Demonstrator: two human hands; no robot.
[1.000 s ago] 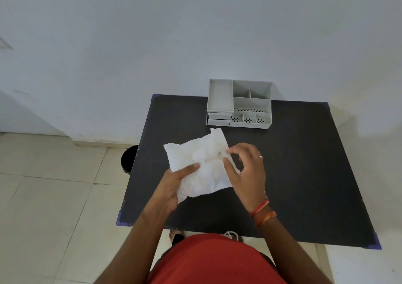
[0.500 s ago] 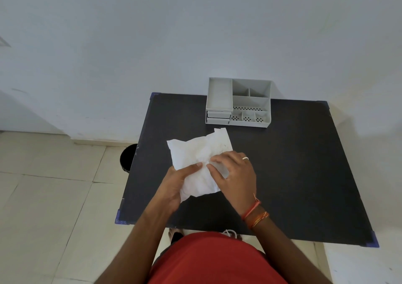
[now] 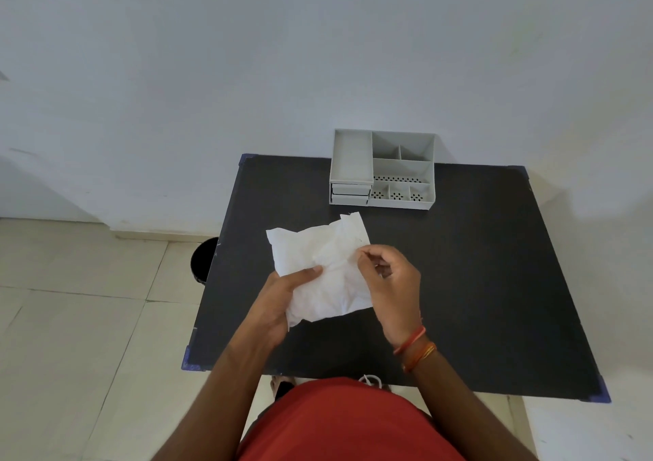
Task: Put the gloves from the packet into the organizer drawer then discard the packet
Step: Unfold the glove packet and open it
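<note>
A white crumpled packet [image 3: 319,255] is held above the black table [image 3: 477,266]. My left hand [image 3: 282,294] grips its lower left side, thumb on top. My right hand [image 3: 388,284] pinches the packet's right edge with curled fingertips. No gloves show outside the packet. The grey organizer [image 3: 383,169] stands at the table's far edge against the wall, with open compartments on top and two small drawers [image 3: 349,194] shut at its front left.
A black round bin [image 3: 203,261] stands on the tiled floor just left of the table. The wall runs right behind the organizer. My red clothing fills the bottom of the view.
My right hand lifted off the packet's middle and now pinches its right edge. The packet shifted slightly; my left hand kept its grip.
</note>
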